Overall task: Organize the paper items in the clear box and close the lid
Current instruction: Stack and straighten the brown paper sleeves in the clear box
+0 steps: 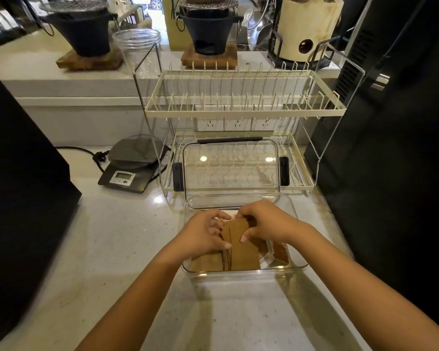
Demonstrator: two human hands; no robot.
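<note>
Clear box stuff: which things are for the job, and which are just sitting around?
For the job: clear plastic box; brown paper items; clear lid with dark clips; left hand; right hand.

Just there: cream wire dish rack; grey kitchen scale; clear glass jar.

We reach both bare forearms forward from the near edge, converging toward the middle. Our left hand [205, 231] curls its fingers inward, thumb low. Our right hand [263, 220] arches just beside it, fingers bent down and thumb tip pressing, the two hands almost touching.
</note>
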